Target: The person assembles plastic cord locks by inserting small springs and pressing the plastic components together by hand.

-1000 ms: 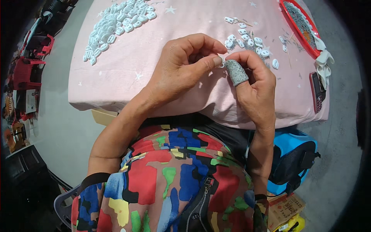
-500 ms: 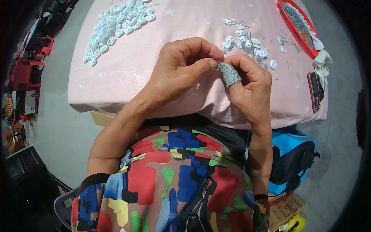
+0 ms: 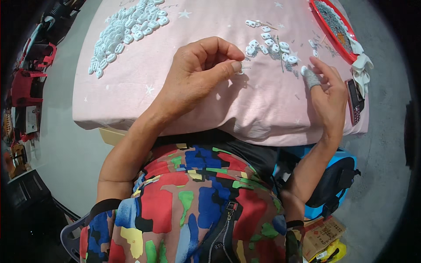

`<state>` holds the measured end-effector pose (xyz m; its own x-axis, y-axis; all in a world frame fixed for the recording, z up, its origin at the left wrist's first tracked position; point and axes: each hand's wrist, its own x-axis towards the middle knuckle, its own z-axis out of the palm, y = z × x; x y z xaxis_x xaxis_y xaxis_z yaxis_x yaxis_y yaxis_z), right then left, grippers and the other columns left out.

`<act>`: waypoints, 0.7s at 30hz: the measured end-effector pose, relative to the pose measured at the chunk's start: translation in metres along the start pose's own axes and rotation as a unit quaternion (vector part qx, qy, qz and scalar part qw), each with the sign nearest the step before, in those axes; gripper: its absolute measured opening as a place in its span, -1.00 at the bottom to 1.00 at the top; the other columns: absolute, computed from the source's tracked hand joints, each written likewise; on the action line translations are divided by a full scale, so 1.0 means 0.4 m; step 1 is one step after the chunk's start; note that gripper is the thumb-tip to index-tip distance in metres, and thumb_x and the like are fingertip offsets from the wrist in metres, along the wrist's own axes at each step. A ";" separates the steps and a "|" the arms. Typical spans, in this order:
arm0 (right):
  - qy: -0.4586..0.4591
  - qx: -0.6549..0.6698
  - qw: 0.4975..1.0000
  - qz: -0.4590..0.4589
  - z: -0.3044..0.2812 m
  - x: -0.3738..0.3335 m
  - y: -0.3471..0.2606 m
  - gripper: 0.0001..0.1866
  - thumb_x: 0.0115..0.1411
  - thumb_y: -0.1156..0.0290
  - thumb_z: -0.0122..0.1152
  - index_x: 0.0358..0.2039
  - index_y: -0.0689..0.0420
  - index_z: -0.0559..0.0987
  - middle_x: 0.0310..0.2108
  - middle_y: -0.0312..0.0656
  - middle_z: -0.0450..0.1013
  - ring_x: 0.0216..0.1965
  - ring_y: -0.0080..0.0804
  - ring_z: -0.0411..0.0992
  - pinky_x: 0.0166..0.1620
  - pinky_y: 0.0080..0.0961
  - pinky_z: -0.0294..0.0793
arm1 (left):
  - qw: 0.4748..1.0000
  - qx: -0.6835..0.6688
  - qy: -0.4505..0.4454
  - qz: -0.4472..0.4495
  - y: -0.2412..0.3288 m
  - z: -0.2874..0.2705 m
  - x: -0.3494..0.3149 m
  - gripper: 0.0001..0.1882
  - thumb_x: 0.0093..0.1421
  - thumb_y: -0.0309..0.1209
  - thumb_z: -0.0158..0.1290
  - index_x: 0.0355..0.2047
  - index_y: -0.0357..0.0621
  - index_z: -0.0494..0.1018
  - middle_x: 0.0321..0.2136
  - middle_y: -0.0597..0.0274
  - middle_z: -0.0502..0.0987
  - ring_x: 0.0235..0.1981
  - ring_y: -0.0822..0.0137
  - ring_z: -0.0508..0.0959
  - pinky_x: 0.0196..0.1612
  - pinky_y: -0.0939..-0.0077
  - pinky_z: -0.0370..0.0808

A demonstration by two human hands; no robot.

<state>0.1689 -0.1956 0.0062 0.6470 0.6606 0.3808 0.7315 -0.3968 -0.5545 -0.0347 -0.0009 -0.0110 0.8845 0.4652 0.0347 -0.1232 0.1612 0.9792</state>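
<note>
Above the middle of the pink cloth, my left hand [image 3: 193,72] is closed in a pinch. Between its thumb and forefinger is a small white plastic piece [image 3: 240,72], mostly hidden, with what looks like a thin metal spring [image 3: 246,67] beside it. My right hand [image 3: 330,90] is open over the cloth's right side, its fingers apart and a grey fabric cover [image 3: 312,79] on the thumb. The thumb tip is next to a loose white oval piece [image 3: 304,70]; whether they touch, I cannot tell. More white pieces with holes [image 3: 268,42] lie among tiny springs.
A large pile of white oval pieces [image 3: 118,37] lies at the far left of the pink-clothed table [image 3: 131,98]. At the right are a red tray [image 3: 322,26] of small grey parts, a white cloth [image 3: 362,70] and a keypad phone [image 3: 354,103]. Thin sticks [image 3: 280,55] lie among the loose pieces.
My right hand has parted from my left hand and moved right, its fingers spreading near the loose pieces. My left hand keeps its pinch; the view has shifted slightly.
</note>
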 end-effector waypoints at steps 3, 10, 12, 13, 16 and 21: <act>-0.029 0.030 0.999 -0.031 0.013 0.003 0.038 -0.63 0.02 0.63 0.16 -0.10 0.20 0.60 -0.33 -0.12 0.50 -0.43 -0.45 0.41 -0.31 -0.51 0.44 | 1.000 0.008 0.009 -0.012 0.009 0.005 -0.002 -0.84 0.20 -0.54 0.13 -0.20 -0.29 0.51 -0.32 0.33 0.56 -0.28 0.58 0.51 -0.15 0.71 0.45; -0.061 0.034 0.994 0.085 0.001 0.010 -0.016 -0.73 0.09 0.63 0.14 -0.16 0.23 0.59 -0.41 -0.24 0.49 -0.39 -0.62 0.40 -0.26 -0.68 0.41 | 1.000 0.010 -0.002 -0.002 0.001 0.000 -0.002 -0.84 0.20 -0.54 0.13 -0.20 -0.29 0.52 -0.32 0.34 0.56 -0.28 0.59 0.51 -0.15 0.71 0.45; -0.031 0.120 0.990 0.070 0.021 0.009 -0.013 -0.74 0.12 0.65 0.10 -0.17 0.25 0.59 -0.38 -0.27 0.50 -0.37 -0.64 0.40 -0.26 -0.69 0.41 | 1.000 0.008 -0.009 0.002 0.000 -0.002 -0.003 -0.85 0.20 -0.54 0.12 -0.20 -0.29 0.52 -0.32 0.34 0.56 -0.28 0.59 0.51 -0.15 0.71 0.45; -0.001 0.206 0.977 0.055 0.030 0.008 -0.015 -0.75 0.14 0.67 0.07 -0.17 0.28 0.59 -0.36 -0.30 0.51 -0.36 -0.66 0.40 -0.26 -0.71 0.41 | 1.000 0.008 -0.008 0.003 -0.002 -0.002 -0.002 -0.85 0.20 -0.54 0.12 -0.20 -0.29 0.52 -0.32 0.34 0.56 -0.28 0.59 0.51 -0.15 0.71 0.45; -0.041 0.345 0.931 0.114 0.057 0.005 -0.066 -0.73 0.17 0.70 0.00 -0.16 0.31 0.58 -0.32 -0.30 0.52 -0.33 -0.66 0.41 -0.24 -0.72 0.43 | 1.000 0.011 -0.012 0.019 -0.007 -0.005 -0.001 -0.85 0.21 -0.54 0.11 -0.20 -0.29 0.52 -0.33 0.34 0.56 -0.28 0.58 0.51 -0.15 0.70 0.45; -0.063 0.424 0.892 0.143 0.085 0.002 -0.100 -0.73 0.19 0.69 0.01 -0.13 0.30 0.57 -0.27 -0.21 0.55 -0.31 -0.64 0.46 -0.24 -0.72 0.47 | 0.998 0.047 -0.047 0.011 -0.002 -0.003 -0.002 -0.80 0.25 -0.52 0.08 -0.11 -0.27 0.52 -0.24 0.34 0.56 -0.24 0.60 0.50 -0.12 0.70 0.45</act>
<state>0.1329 -0.1576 0.0036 0.7132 0.6967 0.0775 0.0798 0.0292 -0.9964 -0.0358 -0.0004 -0.0122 0.9209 0.3832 0.0705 -0.1038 0.0668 0.9923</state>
